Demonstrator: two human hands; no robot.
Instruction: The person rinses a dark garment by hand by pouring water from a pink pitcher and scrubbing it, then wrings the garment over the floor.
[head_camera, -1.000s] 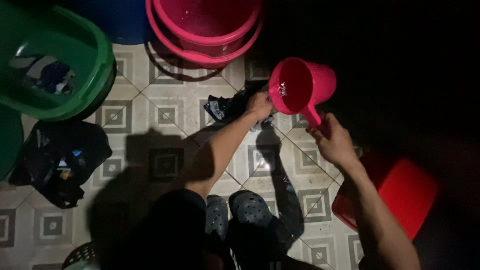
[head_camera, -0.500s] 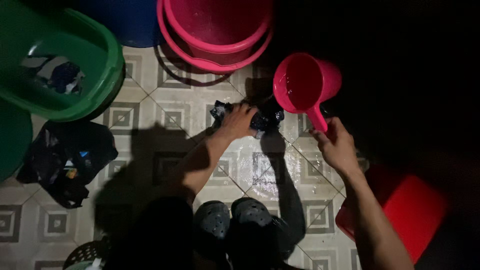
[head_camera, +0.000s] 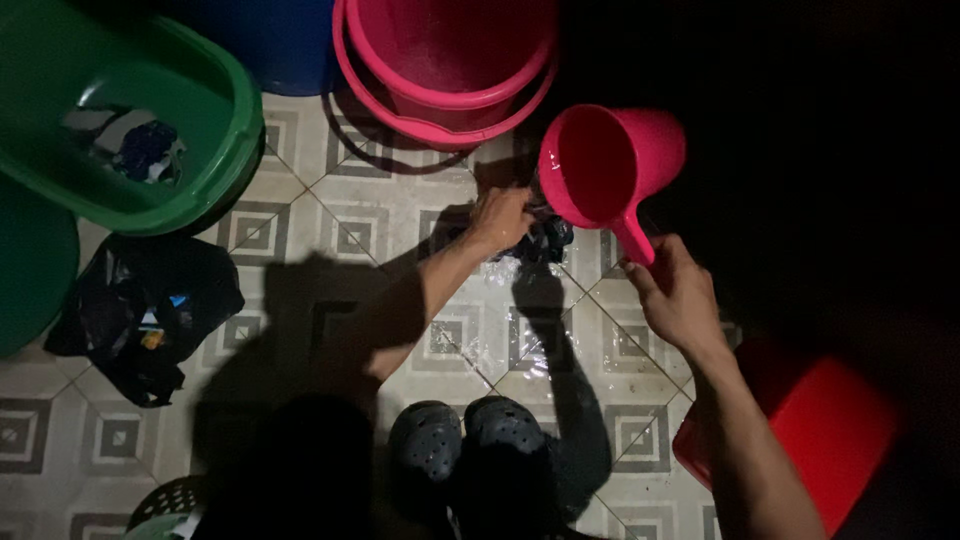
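Right hand (head_camera: 672, 292) grasps pink dipper (head_camera: 608, 165) by handle, tilted over dark cloth (head_camera: 540, 238); left hand (head_camera: 500, 218) clenches cloth against wet floor (head_camera: 400, 205).

A pink plastic water dipper with a straight handle (head_camera: 608, 165) is held tilted, mouth turned left and down, right of centre. A dark wet cloth bundle (head_camera: 540, 238), apparently patterned, is pressed on the wet tiled floor just beneath its rim.

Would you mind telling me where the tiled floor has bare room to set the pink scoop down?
Bare tiles lie between the green basin, pink bucket and black bag. Around the left hand on the dark cloth it is wet and crowded.
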